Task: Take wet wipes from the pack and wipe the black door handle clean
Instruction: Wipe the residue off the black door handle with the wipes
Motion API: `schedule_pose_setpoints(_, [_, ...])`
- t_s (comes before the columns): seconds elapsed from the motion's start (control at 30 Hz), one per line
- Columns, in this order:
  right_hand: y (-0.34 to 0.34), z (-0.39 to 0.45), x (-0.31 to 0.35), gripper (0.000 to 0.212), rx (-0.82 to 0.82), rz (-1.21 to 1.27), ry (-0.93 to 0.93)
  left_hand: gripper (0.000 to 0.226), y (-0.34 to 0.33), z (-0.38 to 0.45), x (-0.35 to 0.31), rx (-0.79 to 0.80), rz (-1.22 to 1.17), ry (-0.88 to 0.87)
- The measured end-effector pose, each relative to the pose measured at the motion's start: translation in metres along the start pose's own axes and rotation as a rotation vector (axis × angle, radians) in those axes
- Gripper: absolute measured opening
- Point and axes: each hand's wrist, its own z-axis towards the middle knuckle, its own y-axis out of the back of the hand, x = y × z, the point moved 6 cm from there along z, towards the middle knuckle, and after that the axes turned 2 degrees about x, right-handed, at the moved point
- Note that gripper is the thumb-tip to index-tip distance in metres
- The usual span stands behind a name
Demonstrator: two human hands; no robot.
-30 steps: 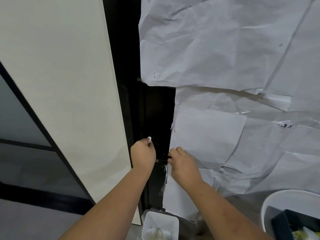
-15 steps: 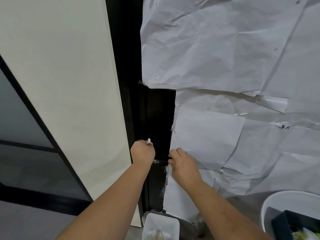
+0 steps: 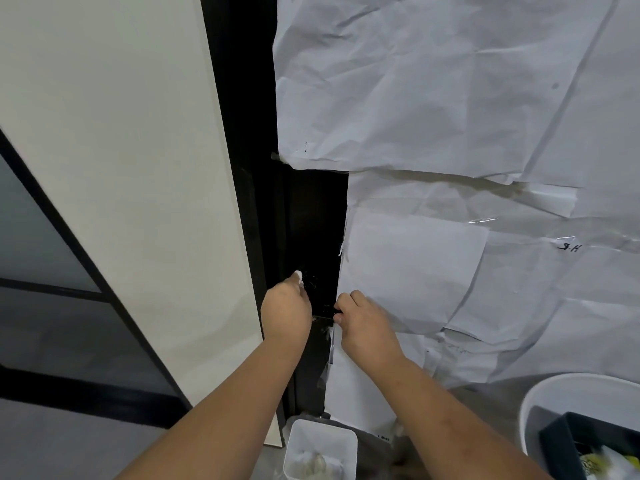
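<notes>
The black door handle (image 3: 323, 310) sits on a narrow black door strip between a cream wall panel and taped white paper. My left hand (image 3: 285, 306) is closed around a white wet wipe (image 3: 298, 276), whose tip sticks out above the knuckles against the round black part of the lock. My right hand (image 3: 363, 318) grips the outer end of the handle lever with curled fingers. The wipes pack is not clearly visible.
Crumpled white paper sheets (image 3: 450, 98) cover the door to the right. A small white bin (image 3: 320, 448) holding used wipes stands on the floor below the hands. A larger white tub (image 3: 554, 393) with a dark box (image 3: 568, 441) sits at the lower right. A cream panel (image 3: 121, 168) is on the left.
Both hands stay on the handle with almost no shift. The view has tilted slightly, so the paper sheets sit a little lower in the frame.
</notes>
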Motion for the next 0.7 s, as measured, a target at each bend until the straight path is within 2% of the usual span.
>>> schedule_pose_setpoints(0.13, [-0.0007, 0.0000, 0.0001, 0.006, 0.000, -0.008, -0.001, 0.039, -0.0039, 0.0043, -0.0030, 0.049, 0.122, -0.057])
schedule_pose_setpoints(0.23, [-0.0007, 0.0001, 0.0002, 0.007, 0.002, -0.014, -0.007, 0.026, -0.0002, 0.0068, -0.0013, 0.029, -0.006, 0.043])
schedule_pose_setpoints(0.43, [0.0008, -0.0009, 0.0008, 0.007, 0.010, -0.015, -0.010, 0.029, 0.0030, 0.0083, 0.0049, 0.039, -0.272, 0.191])
schedule_pose_setpoints(0.7, [0.0023, -0.0009, 0.0016, 0.008, 0.014, -0.005, -0.010, 0.038, -0.0017, 0.0075, -0.0016, 0.088, -0.054, 0.045])
